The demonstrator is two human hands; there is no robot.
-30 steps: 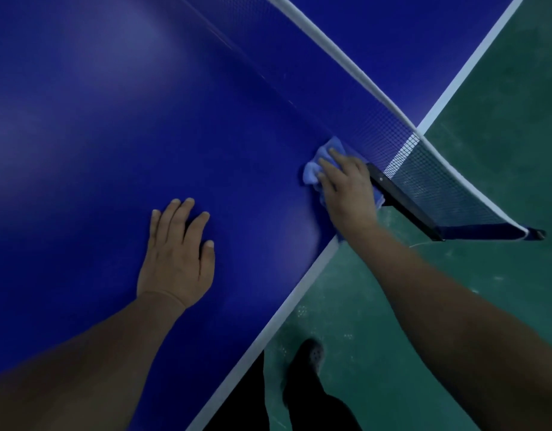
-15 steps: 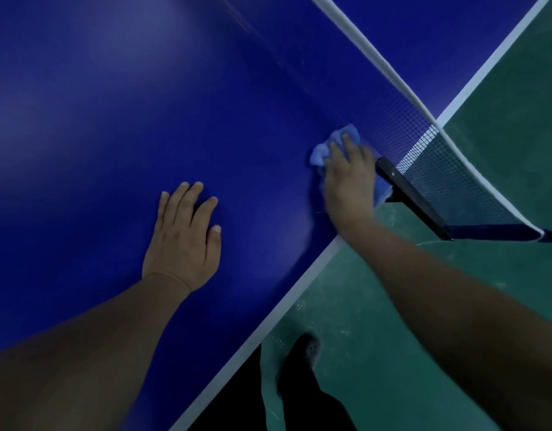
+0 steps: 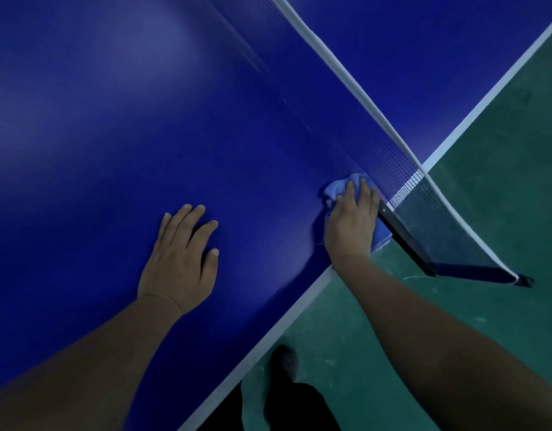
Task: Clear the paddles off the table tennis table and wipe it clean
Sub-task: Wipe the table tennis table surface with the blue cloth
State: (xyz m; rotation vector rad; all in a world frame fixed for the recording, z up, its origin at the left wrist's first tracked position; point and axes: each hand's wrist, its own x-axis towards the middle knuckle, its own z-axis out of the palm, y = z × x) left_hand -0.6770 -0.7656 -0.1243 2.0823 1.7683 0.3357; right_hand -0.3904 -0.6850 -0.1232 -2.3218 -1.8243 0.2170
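The dark blue table tennis table (image 3: 144, 135) fills the left and top of the view, with a white edge line along its near side. My right hand (image 3: 351, 223) presses a light blue cloth (image 3: 338, 188) flat on the table, right beside the net (image 3: 402, 169) at the table's side edge. Part of the cloth sticks out past my fingers and below my palm. My left hand (image 3: 181, 259) rests flat on the table with fingers spread, holding nothing. No paddle is in view.
The net's black post and clamp (image 3: 405, 241) jut out over the green floor (image 3: 470, 306) just right of my right hand. My dark shoe and trouser leg (image 3: 287, 384) stand on the floor by the table edge.
My right hand with the cloth has stayed against the net at the table's edge, shifting only slightly. My left hand has stayed planted on the table.
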